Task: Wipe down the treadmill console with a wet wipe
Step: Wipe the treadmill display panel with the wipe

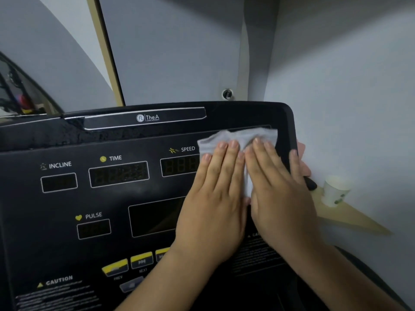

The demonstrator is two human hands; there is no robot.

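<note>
Head view is showing my left hand [215, 187] and right hand [276, 187] lying flat, fingers together, pressing the wet wipe [238, 136] against the treadmill console [112, 198] at two o'clock. I am judging the wipe light, limp and damp, best pinned under spread palms. Glossy black panel is surrounding it; a paper cup [335, 190] is standing at three o'clock.
</note>
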